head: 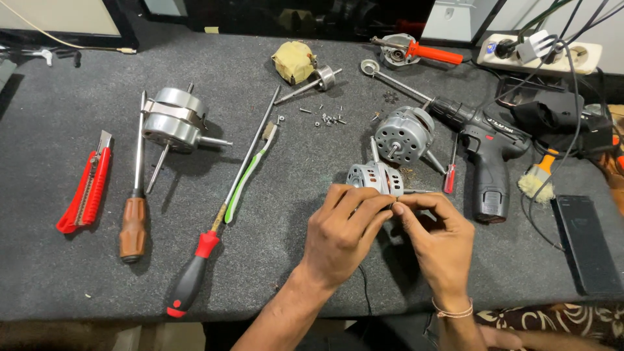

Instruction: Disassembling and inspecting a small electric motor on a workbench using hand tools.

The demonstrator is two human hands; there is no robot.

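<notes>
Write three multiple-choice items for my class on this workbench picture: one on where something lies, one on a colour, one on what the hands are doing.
1. Where does the box cutter lie?
A. far left of the table
B. beside the phone
C. under the drill

2. What colour is the small screwdriver handle by the drill?
A. blue
B. red
C. yellow

3. How are the hands placed?
A. both flat on the table
B. one out of view
C. both on a small motor part

Answers: 1 A, it lies at the left edge. 2 B, its handle is red. 3 C, left hand and right hand meet at the motor part.
</notes>
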